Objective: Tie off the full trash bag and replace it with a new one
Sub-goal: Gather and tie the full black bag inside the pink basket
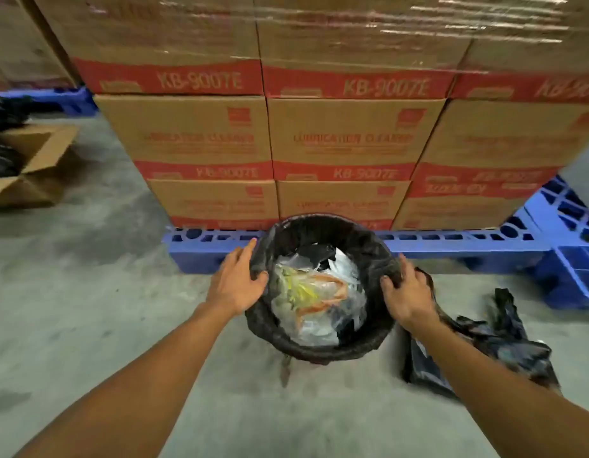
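- Two bare hands flank the round bin lined with a full black plastic trash bag (319, 347), standing on grey concrete floor (88, 292) against a blue plastic pallet (451, 246).
- Left hand (236, 282): fingers spread, thumb hooked over the bag's left rim.
- Right hand (407, 292): fingers curled on the right rim; a firm grasp cannot be confirmed.
- Crumpled spare black bag (494, 342) lies just right of the bin, nearer the right hand.

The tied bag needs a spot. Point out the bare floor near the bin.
Bare concrete lies left of the bin, bounded by the open carton and blue pallet, and in front between the arms. The right is crowded by a crumpled black bag.
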Demonstrator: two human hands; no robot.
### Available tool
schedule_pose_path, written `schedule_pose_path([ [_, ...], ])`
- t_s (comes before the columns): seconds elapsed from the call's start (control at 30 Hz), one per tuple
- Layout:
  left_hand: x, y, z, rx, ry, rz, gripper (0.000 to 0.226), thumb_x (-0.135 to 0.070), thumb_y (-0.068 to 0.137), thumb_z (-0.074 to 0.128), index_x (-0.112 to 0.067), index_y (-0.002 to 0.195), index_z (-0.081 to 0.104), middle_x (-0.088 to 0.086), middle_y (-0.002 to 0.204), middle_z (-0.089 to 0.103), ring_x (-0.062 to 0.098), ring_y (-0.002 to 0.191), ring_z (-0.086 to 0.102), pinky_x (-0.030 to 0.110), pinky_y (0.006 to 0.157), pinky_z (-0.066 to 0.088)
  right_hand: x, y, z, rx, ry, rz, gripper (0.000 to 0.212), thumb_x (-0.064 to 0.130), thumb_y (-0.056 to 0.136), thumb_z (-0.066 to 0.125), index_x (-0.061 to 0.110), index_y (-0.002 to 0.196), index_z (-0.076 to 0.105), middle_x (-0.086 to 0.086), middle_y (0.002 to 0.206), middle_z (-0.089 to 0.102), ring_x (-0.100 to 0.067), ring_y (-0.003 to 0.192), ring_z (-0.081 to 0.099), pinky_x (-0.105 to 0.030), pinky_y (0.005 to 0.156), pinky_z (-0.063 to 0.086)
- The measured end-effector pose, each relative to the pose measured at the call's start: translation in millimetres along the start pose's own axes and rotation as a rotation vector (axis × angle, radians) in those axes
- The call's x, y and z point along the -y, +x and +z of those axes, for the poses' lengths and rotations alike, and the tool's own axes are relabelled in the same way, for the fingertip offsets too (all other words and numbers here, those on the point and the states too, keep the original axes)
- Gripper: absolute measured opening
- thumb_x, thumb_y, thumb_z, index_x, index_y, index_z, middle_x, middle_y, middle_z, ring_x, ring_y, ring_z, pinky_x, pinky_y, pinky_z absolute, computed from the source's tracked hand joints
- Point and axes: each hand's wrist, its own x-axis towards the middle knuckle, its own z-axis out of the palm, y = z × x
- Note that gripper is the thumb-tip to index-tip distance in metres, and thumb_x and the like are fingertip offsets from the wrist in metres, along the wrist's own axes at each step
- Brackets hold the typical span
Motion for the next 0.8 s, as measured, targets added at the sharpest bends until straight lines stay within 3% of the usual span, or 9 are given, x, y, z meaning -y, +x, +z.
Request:
schedule_pose_path([
  [0.1, 16, 24, 34, -0.026, -0.017, 0.027, 0.077, -0.031, 0.096, 0.056, -0.041, 0.154, 0.006, 0.001, 0.165, 0.008, 0.029, 0.138, 0.039, 0.05, 0.102, 0.044, -21, 26, 32, -0.046, 0.085, -0.11, 0.067, 0.038, 0.097, 0.047, 0.031, 0.155, 0.016, -0.017, 0.149, 0.038, -0.041, 0.13, 0.042, -0.052, 0.103, 0.041],
  [0.2, 23, 40, 58, -0.076, -0.089, -0.002, 0.078, -0.007, 0.097, 0.049, -0.041, 0.155, 0.009, 0.009, 0.162, 0.02, 0.027, 0.085, 0.06, 0.032, 0.056, 0.044, -31, 35, 55, -0.132, 0.437, -0.092, 0.057, 0.03, 0.1, 0.046, 0.027, 0.154, 0.026, -0.003, 0.139, 0.05, -0.032, 0.116, 0.054, -0.042, 0.095, 0.046],
  [0.27, 26, 45, 65, -0.123, -0.11, -0.003, 0.082, 0.003, 0.095, 0.045, -0.04, 0.155, 0.007, 0.019, 0.153, 0.037, 0.043, 0.097, 0.06, 0.027, 0.043, 0.031, -39, 42, 64, -0.096, 0.91, 0.095, 0.048, 0.043, 0.101, 0.041, 0.019, 0.142, 0.048, -0.005, 0.138, 0.056, -0.031, 0.121, 0.055, -0.043, 0.102, 0.044],
  [0.33, 28, 46, 65, -0.122, -0.151, -0.003, 0.083, 0.005, 0.095, 0.043, -0.038, 0.155, 0.005, 0.025, 0.147, 0.042, 0.046, 0.104, 0.058, 0.026, 0.041, 0.028, -50, 49, 69, 0.124, 1.219, 0.298, 0.06, 0.059, 0.095, 0.037, 0.014, 0.122, 0.066, -0.013, 0.126, 0.065, -0.036, 0.114, 0.059, -0.049, 0.101, 0.045],
  [0.4, 26, 45, 64, -0.135, -0.163, 0.014, 0.081, 0.005, 0.096, 0.041, -0.037, 0.155, 0.006, 0.028, 0.146, 0.042, 0.033, 0.066, 0.056, 0.028, 0.042, 0.028, -59, 49, 69, 0.274, 1.182, 0.382, 0.064, 0.067, 0.086, 0.042, 0.014, 0.108, 0.071, -0.016, 0.121, 0.064, -0.039, 0.117, 0.054, -0.063, 0.104, 0.037],
  [0.47, 28, 45, 63, -0.141, -0.19, 0.022, 0.079, 0.004, 0.096, 0.04, -0.036, 0.156, 0.007, 0.025, 0.147, 0.043, 0.022, 0.053, 0.043, 0.031, 0.043, 0.029, -67, 40, 67, 0.333, 1.052, 0.422, 0.053, 0.06, 0.085, 0.055, 0.012, 0.101, 0.069, -0.016, 0.114, 0.061, -0.041, 0.113, 0.052, -0.07, 0.09, 0.043],
  [0.57, 28, 42, 62, -0.158, -0.162, 0.03, 0.078, 0.004, 0.096, 0.039, -0.034, 0.156, 0.007, 0.014, 0.157, 0.033, 0.043, 0.097, 0.06, 0.032, 0.049, 0.036, -71, 24, 61, 0.261, 0.982, 0.38, 0.026, 0.033, 0.093, 0.058, 0.008, 0.098, 0.066, -0.016, 0.111, 0.063, -0.035, 0.099, 0.057, -0.055, 0.084, 0.052],
  [0.63, 28, 39, 65, -0.188, -0.147, 0.009, 0.078, 0.005, 0.095, 0.039, -0.033, 0.156, 0.008, 0.011, 0.161, 0.026, 0.046, 0.123, 0.051, 0.032, 0.051, 0.037, -73, 22, 56, 0.168, 0.946, 0.377, 0.02, 0.018, 0.094, 0.054, 0.006, 0.101, 0.068, -0.015, 0.108, 0.068, -0.03, 0.096, 0.062, -0.047, 0.082, 0.053],
  [0.8, 29, 37, 67, -0.209, -0.126, -0.007, 0.078, 0.006, 0.095, 0.039, -0.03, 0.157, 0.009, 0.012, 0.159, 0.029, 0.044, 0.118, 0.055, 0.03, 0.045, 0.034, -42, 13, 14, -0.074, 1.034, 0.222, 0.016, 0.009, 0.1, 0.051, 0.007, 0.1, 0.067, -0.009, 0.085, 0.059, -0.025, 0.068, 0.055, -0.038, 0.052, 0.045],
])
